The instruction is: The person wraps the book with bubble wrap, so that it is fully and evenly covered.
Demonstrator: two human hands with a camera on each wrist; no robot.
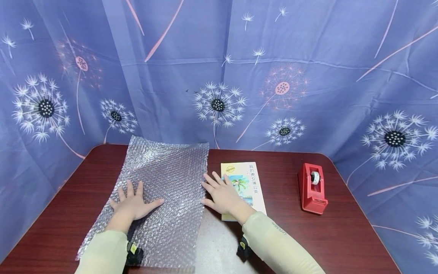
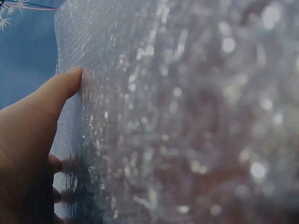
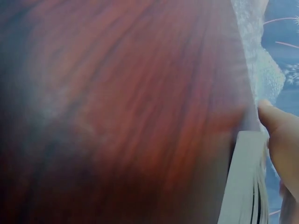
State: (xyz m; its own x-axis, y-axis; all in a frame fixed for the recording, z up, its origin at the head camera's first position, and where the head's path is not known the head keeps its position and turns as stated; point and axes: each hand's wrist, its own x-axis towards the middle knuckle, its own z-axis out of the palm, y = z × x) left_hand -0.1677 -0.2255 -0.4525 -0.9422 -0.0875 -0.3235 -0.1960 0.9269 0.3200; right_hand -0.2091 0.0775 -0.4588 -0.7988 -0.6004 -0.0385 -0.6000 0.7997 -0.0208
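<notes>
A large sheet of clear bubble wrap [image 1: 171, 182] lies flat on the left half of the table, its far end reaching the curtain. My left hand [image 1: 131, 205] rests on its left part with fingers spread; in the left wrist view the thumb [image 2: 70, 84] lies along the bubbled surface. My right hand [image 1: 222, 195] is spread over the left side of a book [image 1: 258, 190], fingertips at the right edge of the bubble wrap. The book has a white and yellow cover with a palm tree picture. In the right wrist view the book's page edge [image 3: 243, 177] stands beside the thumb [image 3: 271, 116].
A red tape dispenser [image 1: 313, 190] with a roll of tape stands at the right of the dark red wooden table [image 1: 280, 179]. A blue curtain [image 1: 164, 102] with dandelion prints hangs around the table's back and sides. Black wrist cameras [image 1: 134, 254] sit under both sleeves.
</notes>
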